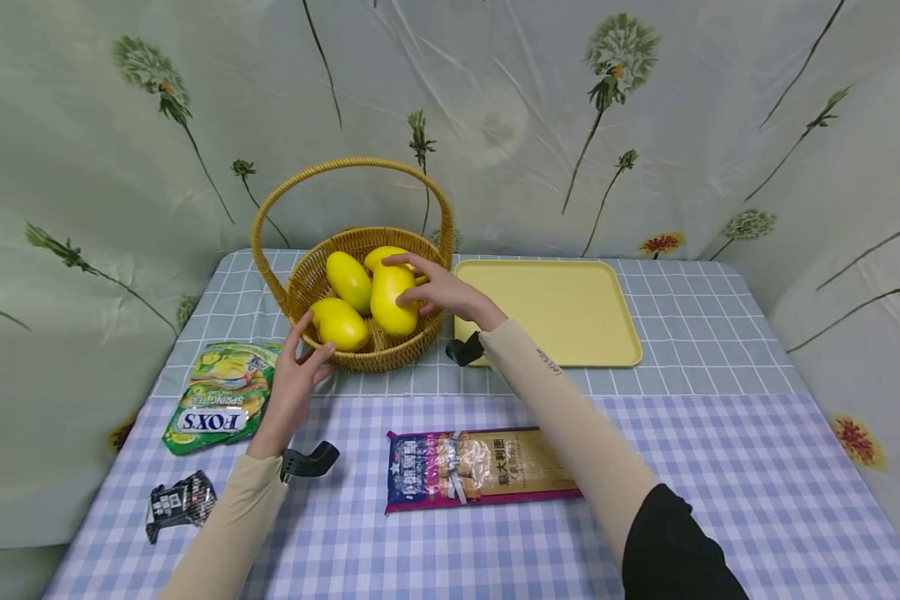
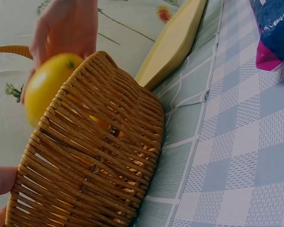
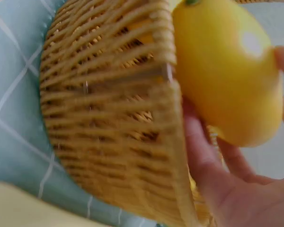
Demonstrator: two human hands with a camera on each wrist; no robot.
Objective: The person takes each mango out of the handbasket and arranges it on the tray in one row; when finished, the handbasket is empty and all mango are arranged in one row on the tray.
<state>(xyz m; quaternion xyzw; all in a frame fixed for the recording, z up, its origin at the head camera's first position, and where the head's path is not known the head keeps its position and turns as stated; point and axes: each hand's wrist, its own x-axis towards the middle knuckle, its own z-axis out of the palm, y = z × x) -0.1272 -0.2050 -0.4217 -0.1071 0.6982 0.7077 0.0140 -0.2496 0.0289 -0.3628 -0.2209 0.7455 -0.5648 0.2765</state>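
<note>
Head view: right hand [image 1: 450, 292] is curled partway, holding 1 yellow mango [image 1: 394, 296] between thumb and fingers at the mouth of the wicker basket [image 1: 375, 360]. Left hand [image 1: 292, 392] is half spread at the basket's near-left rim; it touches there, but whether it truly pinches the wall I cannot tell. Between the hands, 3 other mangoes lie in the basket: 1 mango by the left fingertips [image 1: 341, 325], 1 farther off [image 1: 349, 281], 1 partly behind the held fruit [image 1: 381, 254]. Yellow tray [image 1: 555, 312] lies to the right of the right hand; pasta packet [image 1: 487, 467] lies nearer the body, between the forearms. Judgement: the left hand does best as a steady for the rim, with its fingertips clear of the fruit.

Left wrist view: the held mango shows partly above the rim, with the right hand behind it; 1 left fingertip is at the rim's edge. Judgement: more height before any sideways travel should spare the rim a knock.

Right wrist view: 1 finger sits in the narrow space between rim and mango, others at the far side. The skin looks smooth, so slipping is a risk; broad, even finger contact probably serves better than squeezing. Watch that finger for pinching against the wicker.
</note>
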